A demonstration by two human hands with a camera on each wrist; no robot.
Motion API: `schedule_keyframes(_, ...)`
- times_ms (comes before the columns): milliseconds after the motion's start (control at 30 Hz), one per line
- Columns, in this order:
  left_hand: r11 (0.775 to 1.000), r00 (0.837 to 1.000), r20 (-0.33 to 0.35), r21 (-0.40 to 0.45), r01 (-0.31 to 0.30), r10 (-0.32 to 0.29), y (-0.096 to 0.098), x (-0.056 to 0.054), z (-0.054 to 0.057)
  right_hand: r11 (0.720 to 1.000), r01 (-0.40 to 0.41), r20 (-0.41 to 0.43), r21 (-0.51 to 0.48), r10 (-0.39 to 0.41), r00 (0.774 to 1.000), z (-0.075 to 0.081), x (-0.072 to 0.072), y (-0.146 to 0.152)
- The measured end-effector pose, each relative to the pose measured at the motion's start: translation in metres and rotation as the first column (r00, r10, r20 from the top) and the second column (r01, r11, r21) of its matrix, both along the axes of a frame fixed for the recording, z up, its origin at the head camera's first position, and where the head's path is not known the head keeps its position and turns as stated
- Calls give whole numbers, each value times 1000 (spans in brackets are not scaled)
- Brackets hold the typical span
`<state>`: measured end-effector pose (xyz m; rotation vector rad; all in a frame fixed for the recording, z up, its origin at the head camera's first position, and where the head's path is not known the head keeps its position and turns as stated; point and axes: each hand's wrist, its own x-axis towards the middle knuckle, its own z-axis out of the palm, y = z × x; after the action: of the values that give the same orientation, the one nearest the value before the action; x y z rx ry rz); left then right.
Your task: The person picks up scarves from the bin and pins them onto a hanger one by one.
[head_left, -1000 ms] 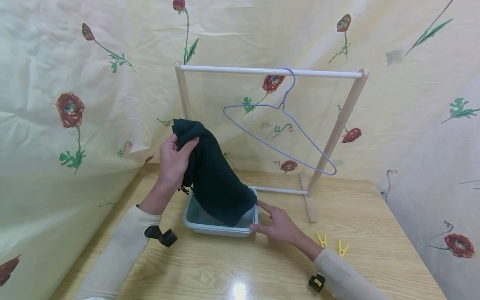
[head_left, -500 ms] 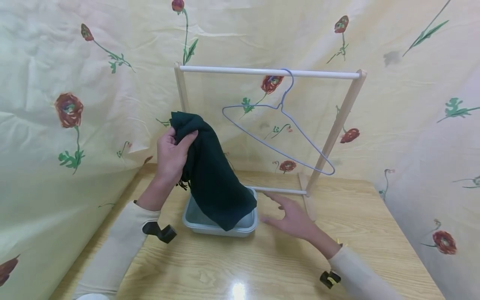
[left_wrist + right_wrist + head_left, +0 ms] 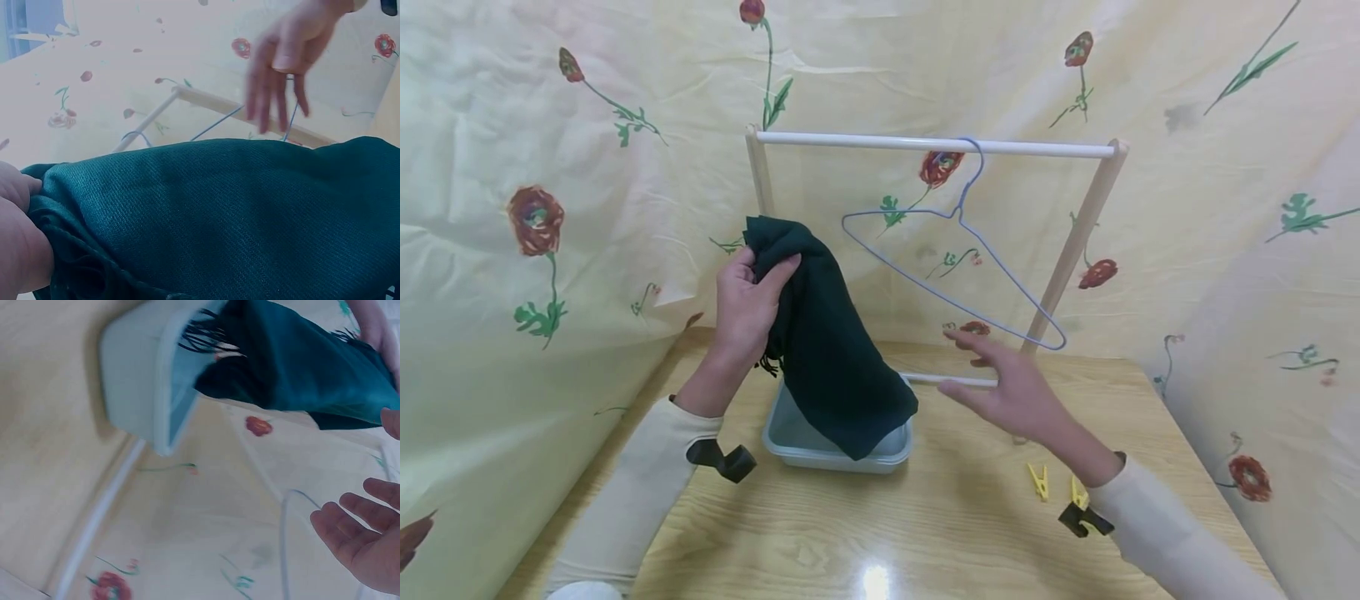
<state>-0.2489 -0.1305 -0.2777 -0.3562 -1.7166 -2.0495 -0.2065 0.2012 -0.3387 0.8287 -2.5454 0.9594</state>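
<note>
A dark green fringed scarf hangs from my left hand, which pinches its upper end between thumb and fingers. The scarf's lower part droops over a pale blue-grey plastic basin. In the left wrist view the folded scarf fills the lower half. Fringe shows at the basin's opening in the right wrist view. My right hand is in the air right of the scarf, fingers spread and holding nothing. In the right wrist view that hand appears below the scarf, apart from it.
A blue wire hanger hangs on the white rail of a wooden-sided rack behind the basin. Yellow clothespins lie on the wooden table near my right forearm. Flower-patterned cloth surrounds the table.
My right hand has left the basin's right edge and moved up and to the right. My left hand has lifted the scarf slightly. The basin stays in place.
</note>
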Motion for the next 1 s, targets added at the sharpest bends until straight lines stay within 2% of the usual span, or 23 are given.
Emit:
schedule_keyframes(200,1000,1000,2,4,14,-14,5,1,1,997,-1,-158,-76,-11,987,31,-8,6)
schedule_keyframes(533,1000,999,31,-2,9,-9,15,4,1,980,72,-267,-183,-120,956,74,-32,24)
schedule_keyframes(667,1000,1000,28,0,13,-13,18,8,1,971,126,-260,-203,-178,949,83,-40,30)
schedule_keyframes(867,1000,999,44,15,23,-23,24,15,2,959,214,-160,-186,-244,957,88,-52,37)
schedule_keyframes(1000,999,998,65,29,25,-27,27,21,2,957,235,-106,-171,-255,961,86,-60,40)
